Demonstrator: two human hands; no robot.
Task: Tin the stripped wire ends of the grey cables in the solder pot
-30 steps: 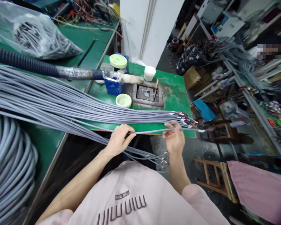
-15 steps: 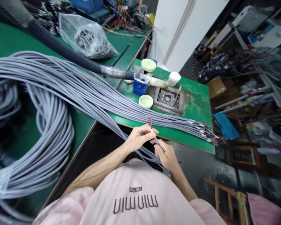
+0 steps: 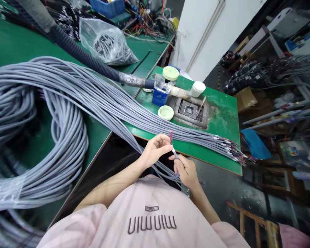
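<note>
At the near edge of the green table (image 3: 223,108), my right hand (image 3: 185,169) is clamped on a grey cable (image 3: 175,154), its end pointing away from me. My left hand (image 3: 157,150) pinches the coloured wires (image 3: 171,136) at that end. Beyond lies a bundle of similar cables (image 3: 155,121), beside a pale green lid (image 3: 166,112).

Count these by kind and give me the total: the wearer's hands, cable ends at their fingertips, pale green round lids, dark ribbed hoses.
Hands: 2 (left hand, right hand)
Cable end: 1
Pale green lids: 2 (jar lid, loose lid)
Ribbed hose: 1
Total: 6
</note>
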